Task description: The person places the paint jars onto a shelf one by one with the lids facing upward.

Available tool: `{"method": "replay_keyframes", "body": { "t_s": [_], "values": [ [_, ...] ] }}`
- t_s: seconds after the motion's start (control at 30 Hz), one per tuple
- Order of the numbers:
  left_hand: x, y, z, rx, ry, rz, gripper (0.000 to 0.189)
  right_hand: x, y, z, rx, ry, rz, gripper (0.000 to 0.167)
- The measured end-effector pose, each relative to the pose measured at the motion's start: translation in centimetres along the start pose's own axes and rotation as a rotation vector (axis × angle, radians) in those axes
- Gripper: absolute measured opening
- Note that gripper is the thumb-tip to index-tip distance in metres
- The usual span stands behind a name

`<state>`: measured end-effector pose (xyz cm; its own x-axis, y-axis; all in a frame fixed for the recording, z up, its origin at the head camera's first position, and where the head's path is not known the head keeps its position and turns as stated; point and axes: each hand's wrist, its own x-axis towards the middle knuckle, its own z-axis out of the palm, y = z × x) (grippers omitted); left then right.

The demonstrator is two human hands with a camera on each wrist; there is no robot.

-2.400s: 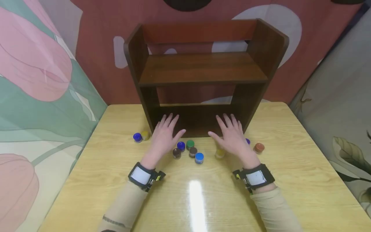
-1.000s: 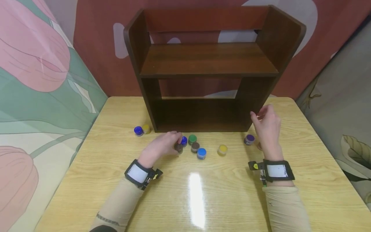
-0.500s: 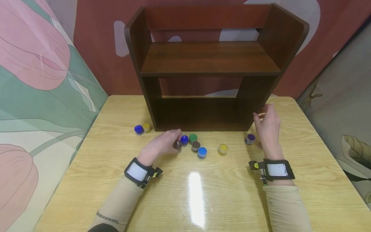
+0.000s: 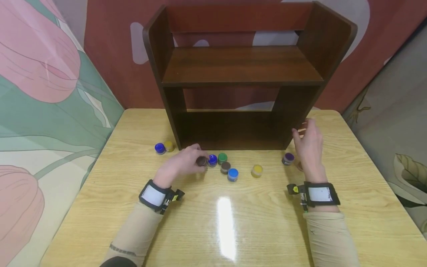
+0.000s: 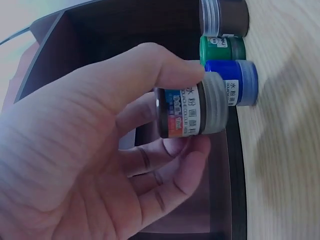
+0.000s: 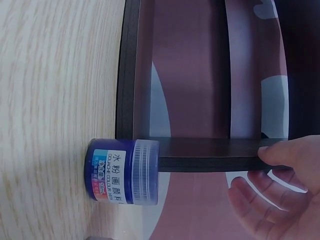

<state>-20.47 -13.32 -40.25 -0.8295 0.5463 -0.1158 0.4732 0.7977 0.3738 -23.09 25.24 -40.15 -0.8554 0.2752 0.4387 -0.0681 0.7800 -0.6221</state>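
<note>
Left hand (image 4: 180,163) pinches dark-brown gouache jar (image 5: 181,112), just below head-view centre. Likely light, rigid, smooth; best held round its sides. Right hand (image 4: 310,148) by bookshelf (image 4: 241,66), frame right; can't tell whether gripping.

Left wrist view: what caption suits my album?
Left hand holding a dark paint jar, a blue jar and a green jar beyond.

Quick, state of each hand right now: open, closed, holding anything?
Left hand: closed, holding a dark brown paint jar.
Right hand: at the shelf's side panel; cannot tell whether it grips it.
</note>
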Motion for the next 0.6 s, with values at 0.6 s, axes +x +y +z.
{"method": "replay_keyframes", "body": {
  "t_s": [0.6],
  "values": [
    [0.28, -0.29, -0.14, -0.037, 0.115, 0.010, 0.029, -0.02, -0.15, -0.14, 0.002, -0.020, 0.020, 0.037]
  ]
}}
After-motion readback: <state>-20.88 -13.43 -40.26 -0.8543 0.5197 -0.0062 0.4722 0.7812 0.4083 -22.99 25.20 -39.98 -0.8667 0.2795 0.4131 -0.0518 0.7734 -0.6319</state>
